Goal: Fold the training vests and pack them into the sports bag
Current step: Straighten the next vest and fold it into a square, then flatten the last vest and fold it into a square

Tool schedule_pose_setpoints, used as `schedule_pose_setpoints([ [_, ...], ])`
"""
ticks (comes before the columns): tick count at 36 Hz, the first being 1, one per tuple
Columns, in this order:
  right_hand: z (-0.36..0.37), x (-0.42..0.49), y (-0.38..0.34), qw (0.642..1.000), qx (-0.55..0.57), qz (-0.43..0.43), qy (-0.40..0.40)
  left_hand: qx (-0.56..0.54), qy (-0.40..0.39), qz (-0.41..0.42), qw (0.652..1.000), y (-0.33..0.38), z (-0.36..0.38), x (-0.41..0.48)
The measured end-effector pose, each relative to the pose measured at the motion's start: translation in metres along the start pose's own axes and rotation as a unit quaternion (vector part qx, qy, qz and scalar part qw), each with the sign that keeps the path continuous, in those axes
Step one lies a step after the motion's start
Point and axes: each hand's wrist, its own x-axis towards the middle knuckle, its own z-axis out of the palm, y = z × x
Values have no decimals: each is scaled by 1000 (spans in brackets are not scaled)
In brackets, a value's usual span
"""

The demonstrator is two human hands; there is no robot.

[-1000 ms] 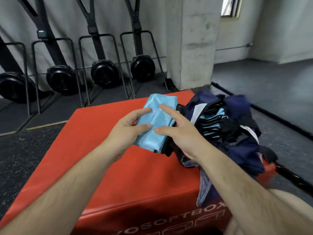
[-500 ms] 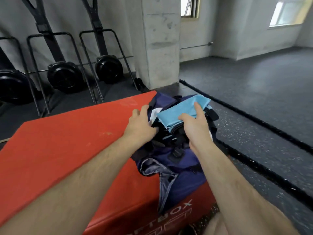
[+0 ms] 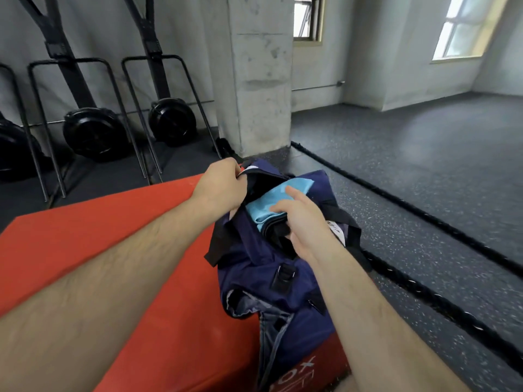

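Vest (image 3: 261, 215) in bag (image 3: 254, 267); left hand (image 3: 219, 188) grips bag's rim, right hand (image 3: 304, 219) relaxed on vest; box (image 3: 127, 250) reads "OX".

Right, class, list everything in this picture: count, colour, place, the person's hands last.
soft box: one, red, in front of the person
sports bag: one, navy, open on the box's right end
folded vest: one, light blue, in the bag's mouth
pillar: one, grey, behind the box
rope: two lengths, black, floor at right
fan machines: at least two, black, back left
windows: two, bright, rear walls
left hand: one, grips the bag's edge
right hand: one, rests on the vest
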Motion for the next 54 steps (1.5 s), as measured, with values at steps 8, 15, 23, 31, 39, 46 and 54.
schedule_pose_setpoints([
  [8,38,44,0,999,40,14,25,-22,-8,7,1000,-10,-9,2],
  [15,64,58,13,972,-175,21,156,-33,-2,21,999,-14,-7,0],
  [23,57,47,17,840,-524,94,109,-32,-18,5,999,-38,16,-17],
  [31,40,37,36,772,-630,49,65,-32,-32,-15,999,-42,29,-35],
  [39,32,16,22,791,-593,-73,133,-8,-29,38,999,-39,31,-54],
  [46,42,-37,8,742,-602,-271,119,10,2,86,996,-38,12,-85],
  [54,125,-109,37,693,-614,-376,-39,60,82,26,994,-103,-72,-158],
])
